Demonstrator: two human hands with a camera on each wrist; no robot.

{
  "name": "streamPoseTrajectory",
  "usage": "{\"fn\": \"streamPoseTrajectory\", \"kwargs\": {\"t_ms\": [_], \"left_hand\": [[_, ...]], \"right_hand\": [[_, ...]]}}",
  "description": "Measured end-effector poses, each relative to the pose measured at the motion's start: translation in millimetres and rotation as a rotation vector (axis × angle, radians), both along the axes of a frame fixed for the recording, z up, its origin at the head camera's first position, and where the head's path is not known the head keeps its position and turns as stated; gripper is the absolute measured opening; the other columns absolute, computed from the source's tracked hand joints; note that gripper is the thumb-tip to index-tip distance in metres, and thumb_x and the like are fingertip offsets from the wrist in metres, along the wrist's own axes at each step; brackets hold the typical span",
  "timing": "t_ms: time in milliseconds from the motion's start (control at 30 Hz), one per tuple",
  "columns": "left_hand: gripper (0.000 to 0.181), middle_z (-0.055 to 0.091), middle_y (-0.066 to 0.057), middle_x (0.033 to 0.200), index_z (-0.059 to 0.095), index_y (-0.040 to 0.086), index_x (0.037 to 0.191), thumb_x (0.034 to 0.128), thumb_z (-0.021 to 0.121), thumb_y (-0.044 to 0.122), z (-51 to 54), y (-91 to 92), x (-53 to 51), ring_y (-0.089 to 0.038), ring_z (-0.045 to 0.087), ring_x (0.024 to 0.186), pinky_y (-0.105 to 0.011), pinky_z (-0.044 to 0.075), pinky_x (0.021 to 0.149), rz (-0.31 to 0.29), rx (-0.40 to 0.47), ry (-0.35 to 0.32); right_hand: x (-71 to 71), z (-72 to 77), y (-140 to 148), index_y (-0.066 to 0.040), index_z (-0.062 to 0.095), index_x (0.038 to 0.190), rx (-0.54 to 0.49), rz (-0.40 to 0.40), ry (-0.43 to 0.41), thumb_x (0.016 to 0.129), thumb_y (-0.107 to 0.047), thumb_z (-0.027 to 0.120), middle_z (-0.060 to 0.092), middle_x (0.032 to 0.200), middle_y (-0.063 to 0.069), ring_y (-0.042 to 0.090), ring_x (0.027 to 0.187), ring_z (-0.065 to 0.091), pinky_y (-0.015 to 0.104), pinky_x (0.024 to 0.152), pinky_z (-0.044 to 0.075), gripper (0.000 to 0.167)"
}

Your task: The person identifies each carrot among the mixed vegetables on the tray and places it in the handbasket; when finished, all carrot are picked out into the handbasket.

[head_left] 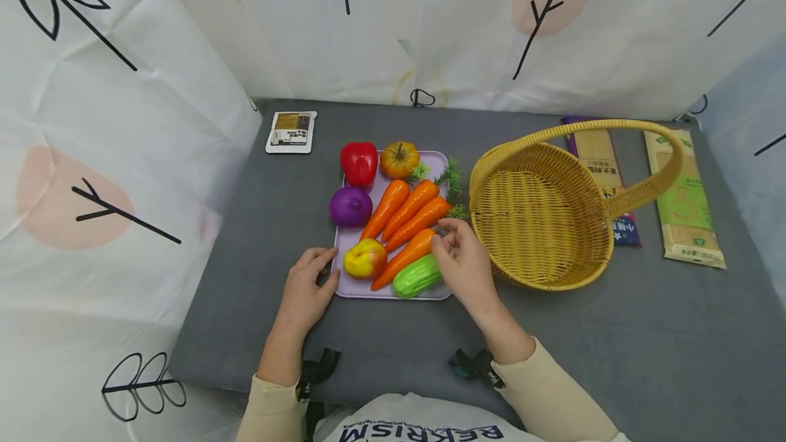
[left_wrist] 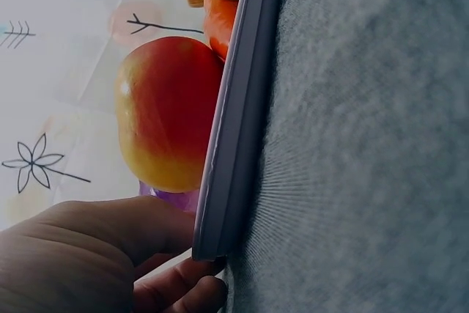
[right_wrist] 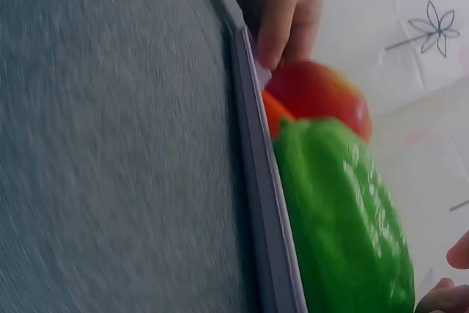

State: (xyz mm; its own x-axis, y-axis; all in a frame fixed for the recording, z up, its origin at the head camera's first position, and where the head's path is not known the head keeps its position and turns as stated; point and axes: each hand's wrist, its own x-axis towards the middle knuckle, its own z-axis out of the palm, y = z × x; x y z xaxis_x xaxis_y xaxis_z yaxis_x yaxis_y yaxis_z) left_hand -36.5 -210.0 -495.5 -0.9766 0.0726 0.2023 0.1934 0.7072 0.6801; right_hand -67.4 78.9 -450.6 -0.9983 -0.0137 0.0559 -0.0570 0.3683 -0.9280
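Note:
On a lilac tray point(head_left: 393, 296) lie several carrots point(head_left: 406, 261), a ribbed green vegetable point(right_wrist: 341, 218), a yellow-red apple point(left_wrist: 172, 111), a purple onion point(head_left: 351, 207), a red bell pepper point(head_left: 359, 164) and a small orange pumpkin point(head_left: 400, 159). At the tray's left edge, my left hand point(head_left: 309, 288) pinches the rim, thumb above and fingers below. My right hand point(head_left: 465, 261) is over the tray's right side, by the nearest carrot's leafy end and the green vegetable. Its palm hides what lies under it, so contact with the carrot is unclear.
Just right of the tray stands a yellow wicker basket point(head_left: 540, 271) with a tall arched handle. Behind it lie a purple-and-tan packet point(head_left: 598, 155) and a green-and-tan packet point(head_left: 688, 203). A small white packet point(head_left: 291, 132) is at the back left of the grey table point(head_left: 245, 319).

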Motion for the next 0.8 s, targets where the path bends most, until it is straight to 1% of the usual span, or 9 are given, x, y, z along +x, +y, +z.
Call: {"fn": "streamPoseTrajectory", "kwargs": {"t_ms": [167, 233, 300, 367, 433, 533, 600, 667, 800], "left_hand": [[0.04, 0.064, -0.015, 0.113, 0.069, -0.002, 0.129, 0.0894, 0.075, 0.001, 0.7, 1.4, 0.4, -0.028, 0.059, 0.091, -0.046, 0.048, 0.083, 0.004, 0.005, -0.015], [0.04, 0.064, -0.016, 0.113, 0.069, -0.002, 0.129, 0.0896, 0.074, 0.001, 0.9, 1.9, 0.7, -0.028, 0.059, 0.091, -0.046, 0.049, 0.083, 0.005, 0.01, -0.018], [0.04, 0.064, -0.015, 0.113, 0.069, -0.003, 0.129, 0.0894, 0.074, 0.001, 0.6, 2.0, 1.1, -0.028, 0.059, 0.091, -0.046, 0.05, 0.083, 0.007, 0.011, -0.017], [0.04, 0.064, -0.015, 0.112, 0.069, -0.003, 0.128, 0.089, 0.075, 0.001, -0.2, 2.0, 1.3, -0.028, 0.059, 0.09, -0.047, 0.049, 0.083, 0.009, 0.01, -0.008], [0.04, 0.064, -0.015, 0.112, 0.069, -0.003, 0.128, 0.0885, 0.075, 0.001, -1.1, 1.8, 1.5, -0.028, 0.059, 0.09, -0.047, 0.049, 0.082, 0.01, 0.008, 0.004], [0.04, 0.065, -0.015, 0.111, 0.069, -0.003, 0.127, 0.0879, 0.075, 0.0, -2.1, 1.3, 1.4, -0.028, 0.059, 0.089, -0.047, 0.048, 0.081, 0.009, 0.004, 0.019], [0.039, 0.064, -0.015, 0.111, 0.069, -0.003, 0.127, 0.0881, 0.075, 0.001, -2.1, 1.0, 1.3, -0.028, 0.059, 0.088, -0.047, 0.048, 0.081, 0.01, 0.002, 0.018], [0.039, 0.064, -0.015, 0.111, 0.069, -0.003, 0.127, 0.0883, 0.075, 0.001, -1.5, 0.9, 1.1, -0.028, 0.059, 0.089, -0.047, 0.048, 0.081, 0.01, 0.001, 0.014], [0.038, 0.064, -0.015, 0.111, 0.07, -0.003, 0.127, 0.0891, 0.075, 0.003, -0.5, 0.8, 0.6, -0.028, 0.059, 0.089, -0.047, 0.048, 0.082, 0.012, 0.0, 0.009]], "right_hand": [[-9.6, -2.4, 8, 0.0, 0.058, 0.133, 0.036, -0.05, 0.043, 0.101, -0.015, 0.063, 0.055, 0.078, 0.006, 0.013, 0.048, 0.042, 0.027, 0.045, 0.036, 0.036], [-12.7, -3.0, 10, 0.0, 0.055, 0.138, 0.048, -0.068, 0.054, 0.1, -0.015, 0.063, 0.056, 0.077, 0.006, 0.014, 0.048, 0.043, 0.027, 0.045, 0.036, 0.041], [-15.1, -3.6, 10, 0.0, 0.049, 0.145, 0.062, -0.083, 0.053, 0.1, -0.015, 0.064, 0.055, 0.076, 0.006, 0.017, 0.051, 0.046, 0.028, 0.047, 0.038, 0.05], [-16.8, -4.6, 9, 0.0, 0.04, 0.152, 0.09, -0.095, 0.028, 0.1, -0.019, 0.064, 0.055, 0.076, 0.006, 0.019, 0.054, 0.047, 0.03, 0.05, 0.039, 0.061], [-17.8, -6.4, 7, 0.001, 0.032, 0.156, 0.128, -0.102, -0.016, 0.1, -0.024, 0.064, 0.054, 0.075, 0.006, 0.02, 0.057, 0.049, 0.032, 0.054, 0.04, 0.069], [-18.0, -9.0, 6, 0.004, 0.028, 0.158, 0.203, -0.107, -0.089, 0.101, -0.031, 0.062, 0.054, 0.076, 0.007, 0.022, 0.058, 0.049, 0.036, 0.056, 0.04, 0.075], [-18.4, -11.3, 6, 0.005, 0.03, 0.156, 0.243, -0.115, -0.126, 0.102, -0.035, 0.06, 0.055, 0.077, 0.008, 0.022, 0.058, 0.049, 0.037, 0.056, 0.04, 0.074], [-19.3, -13.4, 6, 0.006, 0.034, 0.154, 0.258, -0.124, -0.148, 0.102, -0.037, 0.058, 0.056, 0.078, 0.008, 0.023, 0.057, 0.05, 0.038, 0.055, 0.04, 0.072], [-23.0, -19.7, 8, 0.008, 0.042, 0.148, 0.226, -0.114, -0.177, 0.105, -0.035, 0.054, 0.055, 0.076, 0.008, 0.021, 0.055, 0.048, 0.036, 0.053, 0.04, 0.062]]}}
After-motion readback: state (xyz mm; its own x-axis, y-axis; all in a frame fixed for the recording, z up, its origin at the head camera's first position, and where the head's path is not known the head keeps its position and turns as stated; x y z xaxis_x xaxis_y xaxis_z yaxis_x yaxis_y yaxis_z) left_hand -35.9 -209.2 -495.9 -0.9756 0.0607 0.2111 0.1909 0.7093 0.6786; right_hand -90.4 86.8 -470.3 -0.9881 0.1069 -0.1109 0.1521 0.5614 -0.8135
